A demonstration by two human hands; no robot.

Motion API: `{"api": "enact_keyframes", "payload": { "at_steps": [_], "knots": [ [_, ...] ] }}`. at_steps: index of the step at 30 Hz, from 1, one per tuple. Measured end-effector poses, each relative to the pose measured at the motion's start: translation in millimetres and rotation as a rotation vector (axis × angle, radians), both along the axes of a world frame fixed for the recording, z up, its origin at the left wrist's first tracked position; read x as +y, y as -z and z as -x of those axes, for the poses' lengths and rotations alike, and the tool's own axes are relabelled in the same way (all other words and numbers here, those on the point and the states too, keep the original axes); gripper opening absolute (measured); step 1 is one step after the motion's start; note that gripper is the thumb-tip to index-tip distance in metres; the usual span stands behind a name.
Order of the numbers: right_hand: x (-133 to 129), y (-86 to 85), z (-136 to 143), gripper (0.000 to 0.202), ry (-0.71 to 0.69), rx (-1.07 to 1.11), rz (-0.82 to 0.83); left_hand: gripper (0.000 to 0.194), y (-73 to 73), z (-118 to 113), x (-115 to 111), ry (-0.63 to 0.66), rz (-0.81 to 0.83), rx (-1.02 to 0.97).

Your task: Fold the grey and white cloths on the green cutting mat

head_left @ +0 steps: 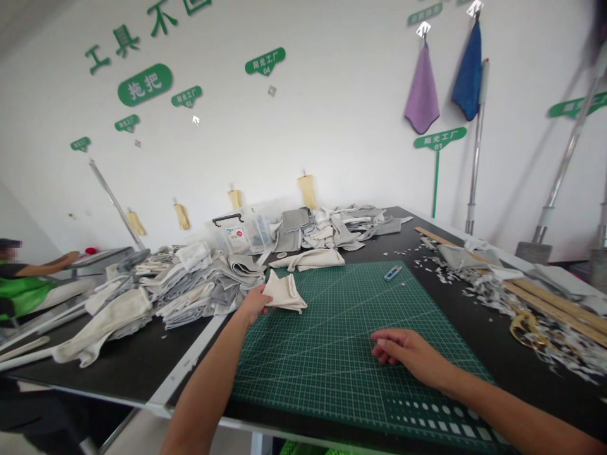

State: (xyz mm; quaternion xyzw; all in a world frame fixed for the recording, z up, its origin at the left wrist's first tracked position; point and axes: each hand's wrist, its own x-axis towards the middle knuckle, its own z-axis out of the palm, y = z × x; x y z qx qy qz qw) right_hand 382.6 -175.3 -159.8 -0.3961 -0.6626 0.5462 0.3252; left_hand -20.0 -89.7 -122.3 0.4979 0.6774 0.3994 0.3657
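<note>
My left hand (256, 303) is closed on the near left corner of a folded cream cloth (286, 291), at the upper left of a green cutting mat (322, 354). My right hand (396, 347) is over the right part of the mat, its fingers loosely curled and apart, with nothing visible in them. A blue utility knife (393, 272) lies near the mat's far right corner. Behind the held cloth, another cream cloth (313, 260) lies across the mat's far edge. A stack of grey and white cloths (199, 287) is left of my left hand.
More cloth pieces (327, 227) are heaped at the back beside a clear plastic box (232, 230). On the right are white scraps (474, 291), wooden strips (559, 306) and yellow-handled scissors (524, 325). A person in a green vest (23, 294) sits at far left.
</note>
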Motion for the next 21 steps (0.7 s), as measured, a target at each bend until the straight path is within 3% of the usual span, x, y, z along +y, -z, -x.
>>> {"api": "enact_keyframes", "payload": {
  "at_steps": [5, 11, 16, 21],
  "knots": [
    [-0.8, -1.5, -0.1, 0.044, -0.012, 0.006, -0.006, 0.033, -5.0, -1.7, 3.1, -0.006, -0.124, -0.061],
    [-1.4, -2.2, -0.3, 0.042, -0.011, 0.006, 0.011, 0.030, -17.9, -5.0, 5.7, 0.073, -0.178, -0.113],
    [-1.2, -4.4, 1.7, 0.041, -0.012, 0.006, 0.013, 0.022, -51.0, -8.8, 30.8, 0.075, -0.238, -0.075],
    [-0.2, -5.3, 2.9, 0.043, 0.004, 0.005, 0.040, 0.026, -99.9, 3.6, 71.7, -0.083, -0.367, 0.097]
  ]
}}
